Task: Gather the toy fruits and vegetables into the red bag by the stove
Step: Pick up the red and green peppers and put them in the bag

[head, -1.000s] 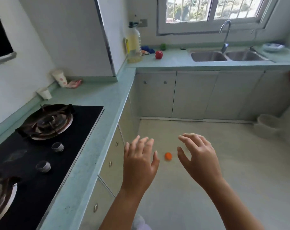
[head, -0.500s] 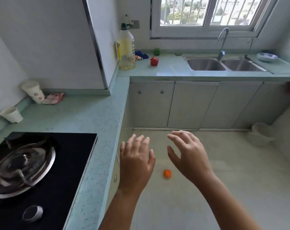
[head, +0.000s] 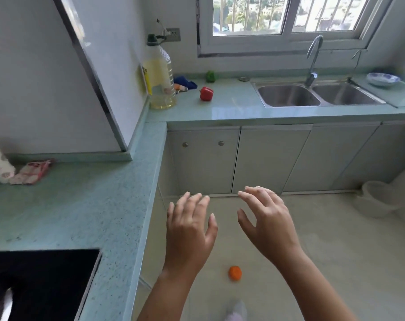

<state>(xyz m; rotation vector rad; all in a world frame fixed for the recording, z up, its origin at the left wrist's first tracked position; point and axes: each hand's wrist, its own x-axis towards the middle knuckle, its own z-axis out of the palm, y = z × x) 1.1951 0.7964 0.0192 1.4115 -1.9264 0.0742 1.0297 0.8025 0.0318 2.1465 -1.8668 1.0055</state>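
Note:
A small orange toy fruit (head: pixel 234 273) lies on the floor between my forearms. A red toy pepper (head: pixel 206 94) stands on the far counter, left of the sink, and a green toy vegetable (head: pixel 211 76) sits behind it by the wall. My left hand (head: pixel 188 230) and my right hand (head: pixel 267 222) hover side by side above the floor, fingers spread and relaxed, holding nothing. The red bag is not in view.
A big oil bottle (head: pixel 160 75) stands in the counter corner with a blue cloth (head: pixel 185 82) beside it. The double sink (head: pixel 316 95) and tap are at the far right. The black stove (head: pixel 38 283) fills the lower left. A pale bucket (head: pixel 377 201) sits on the floor.
The view has swung right and forward: the stove slid out to the lower left and the far counter came closer. The orange toy now lies nearer me. Both hands stay empty.

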